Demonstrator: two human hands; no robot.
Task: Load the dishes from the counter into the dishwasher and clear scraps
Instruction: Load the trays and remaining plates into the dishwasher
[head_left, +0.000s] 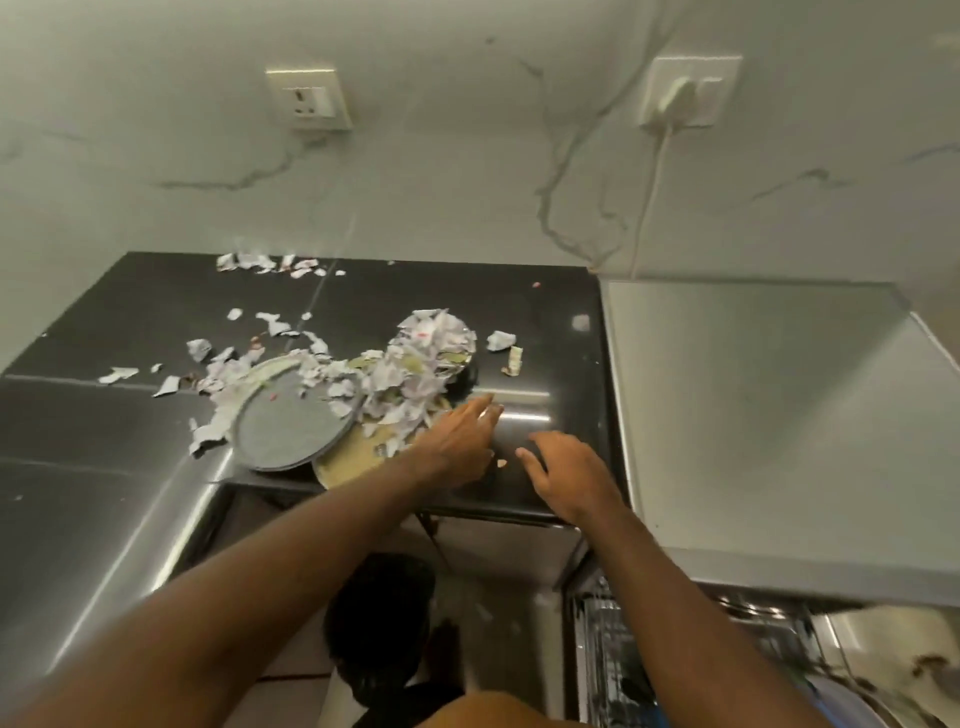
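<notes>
A grey round plate (283, 431) lies on the dark counter (104, 415), overlapping a tan plate (347, 462) that juts past the counter's front edge. Behind them a metal plate (457, 358) is heaped with torn paper scraps (415, 364). More scraps are strewn over the counter to the left. My left hand (462, 441) reaches with straight fingers to the right edge of the scrap heap, over the tan plate. My right hand (566, 478) hovers open, palm down, just right of it, near a tiny scrap (502, 462). Neither hand holds anything.
A steel worktop (769, 415) adjoins the counter on the right. Below it the open dishwasher rack (623, 654) shows. A black bin (384, 623) stands on the floor under the counter edge. Wall sockets and a white cable (652, 176) are behind.
</notes>
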